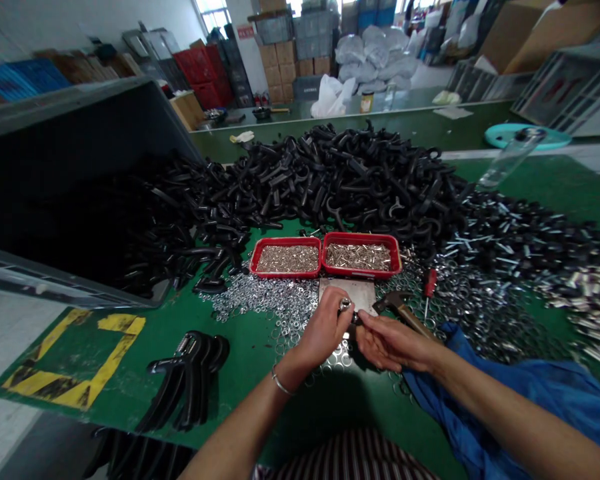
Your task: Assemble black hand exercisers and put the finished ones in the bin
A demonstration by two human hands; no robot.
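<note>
My left hand (pixel 326 325) is closed around a black plastic part with a shiny round metal end (pixel 346 305) that pokes out above the fingers. Close beside it, my right hand (pixel 393 341) pinches a small dark piece (pixel 356 318) against that part; the fingers hide most of both. Beneath the hands lies a metal plate (pixel 365 291), with loose flat washers (pixel 337 361) scattered nearby. Right of the plate are a hammer (pixel 401 310) and a red-handled screwdriver (pixel 430 285). Two red trays (pixel 285 274) of small metal parts stand just beyond.
A large heap of black plastic handles (pixel 330 173) covers the back of the green table, spilling from a tipped grey crate (pixel 180 150). Several handles (pixel 193 373) lie at the front left. Black-headed bolts (pixel 510 227), metal sleeves (pixel 597 300) and a blue cloth (pixel 545 393) occupy the right.
</note>
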